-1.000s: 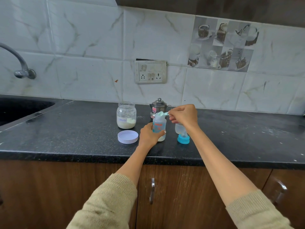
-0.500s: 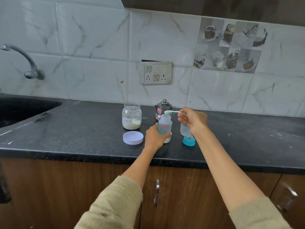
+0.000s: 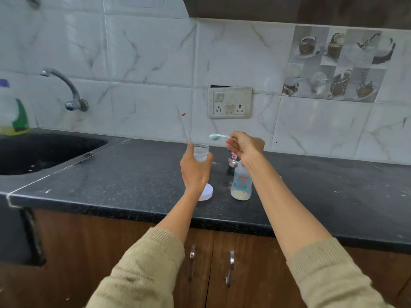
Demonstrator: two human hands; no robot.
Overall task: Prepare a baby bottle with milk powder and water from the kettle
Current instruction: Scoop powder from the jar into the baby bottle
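Baby bottle (image 3: 241, 184) stands upright and uncapped on the black tabletop (image 3: 133, 181), a layer of pale powder in its base, just below the right forearm and untouched by either hand. Right hand (image 3: 245, 147) is raised above and behind it, fingers pinching the handle of a pale green scoop (image 3: 216, 136) whose bowl points left. Left hand (image 3: 194, 168), to the bottle's left, curls around the powder jar (image 3: 201, 152); the scoop's bowl hovers just above the jar's open rim. White lid (image 3: 206, 193) lies flat beneath the left wrist. Steel kettle (image 3: 232, 161) sits behind the bottle, mostly hidden by the right hand.
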